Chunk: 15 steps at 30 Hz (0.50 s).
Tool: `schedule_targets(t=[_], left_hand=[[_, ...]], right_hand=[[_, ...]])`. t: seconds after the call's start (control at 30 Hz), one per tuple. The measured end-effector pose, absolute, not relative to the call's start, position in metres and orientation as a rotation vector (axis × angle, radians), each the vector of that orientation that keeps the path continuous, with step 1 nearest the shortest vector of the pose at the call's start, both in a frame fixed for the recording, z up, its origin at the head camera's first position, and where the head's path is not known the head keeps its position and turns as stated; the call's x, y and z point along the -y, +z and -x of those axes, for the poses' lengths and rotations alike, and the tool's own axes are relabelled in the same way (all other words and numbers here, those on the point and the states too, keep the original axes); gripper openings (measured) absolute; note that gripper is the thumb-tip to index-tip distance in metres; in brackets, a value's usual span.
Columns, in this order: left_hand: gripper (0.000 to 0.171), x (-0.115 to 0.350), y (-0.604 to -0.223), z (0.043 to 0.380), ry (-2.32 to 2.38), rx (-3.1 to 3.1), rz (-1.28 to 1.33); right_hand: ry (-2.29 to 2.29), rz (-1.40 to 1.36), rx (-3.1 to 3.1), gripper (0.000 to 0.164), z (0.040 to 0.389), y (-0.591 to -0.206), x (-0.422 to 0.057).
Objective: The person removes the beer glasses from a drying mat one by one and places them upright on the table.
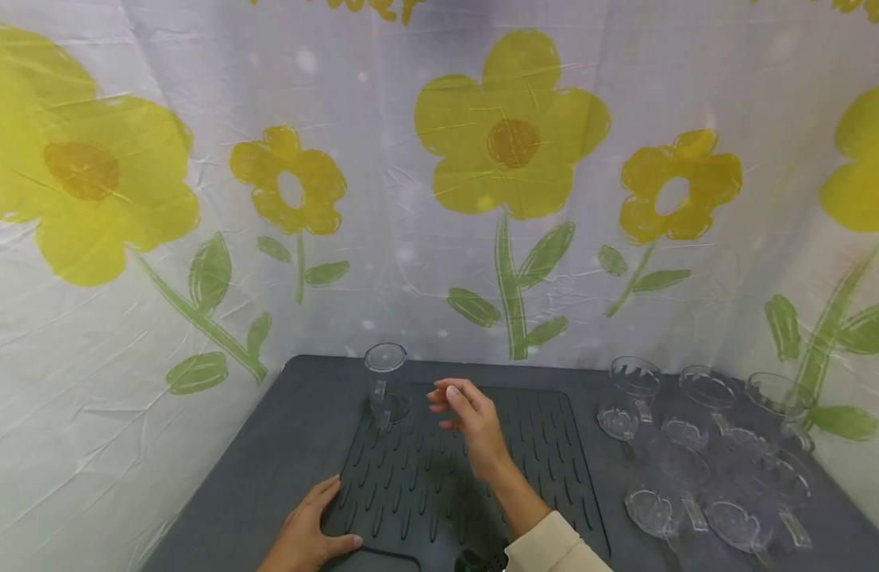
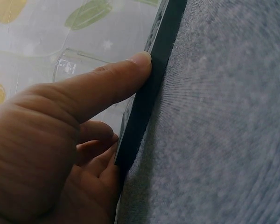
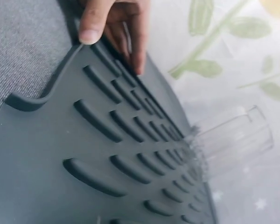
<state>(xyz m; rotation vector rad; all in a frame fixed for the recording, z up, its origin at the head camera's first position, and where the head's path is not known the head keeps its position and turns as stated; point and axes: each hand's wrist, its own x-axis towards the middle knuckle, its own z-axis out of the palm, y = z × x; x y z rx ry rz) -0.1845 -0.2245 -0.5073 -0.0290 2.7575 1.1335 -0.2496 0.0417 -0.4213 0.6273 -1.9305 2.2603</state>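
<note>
A dark drying mat (image 1: 410, 485) with raised ridges lies on the grey table. My left hand (image 1: 310, 528) rests at its near left corner, fingers along the left edge. In the left wrist view the thumb of that hand touches the mat's rim (image 2: 151, 88). Over the mat's middle hovers my right hand (image 1: 475, 421), fingers loosely bent and nothing in them. A clear glass mug (image 1: 387, 385) with a handle stands upright at the mat's back left corner, left of the right hand. It shows also as a glass (image 3: 238, 135) at the far edge in the right wrist view.
On the table's right side several clear mugs (image 1: 653, 512) stand in rows, handles turned toward the near right. A white curtain (image 1: 382, 262) printed with yellow flowers hangs behind and beside the table (image 1: 282, 429).
</note>
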Motion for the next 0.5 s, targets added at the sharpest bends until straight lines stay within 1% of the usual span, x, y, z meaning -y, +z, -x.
schedule_targets(t=[0.13,0.37,0.5], left_hand=[[0.100,0.225,-0.506,0.184,1.127,-2.750,0.049],[0.103,0.224,-0.507,0.183,1.123,-2.750,0.080],[0.102,0.223,-0.507,0.183,1.133,-2.760,0.066]], right_hand=[[2.324,-0.617,1.908,0.038,0.256,-0.427,-0.031],[2.387,-0.546,1.913,0.033,0.269,-0.443,-0.010],[2.371,-0.479,1.940,0.035,0.275,-0.454,0.001]])
